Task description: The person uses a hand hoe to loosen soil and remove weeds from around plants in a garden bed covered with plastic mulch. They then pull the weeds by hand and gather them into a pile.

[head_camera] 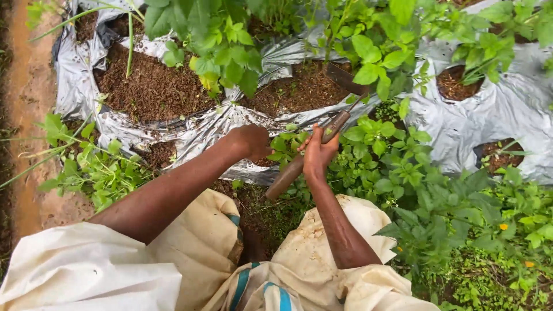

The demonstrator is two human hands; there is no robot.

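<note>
Silver mulch sheet (495, 115) w/ weeds; right hand (318, 152) fingers round wooden-handled tool (305, 158), blade leaf-hidden; left hand (250, 141) prob. clenched.

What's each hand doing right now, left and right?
Left hand: closed, reaching into the weeds; what it grips cannot be told.
Right hand: closed around the wooden-handled tool.

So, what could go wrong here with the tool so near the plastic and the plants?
The blade lies in the soil close to the silver plastic sheet; it might tear it. It could also cut the green plant stems beside it. The left hand, low among the weeds near the right hand, might get nicked.
</note>
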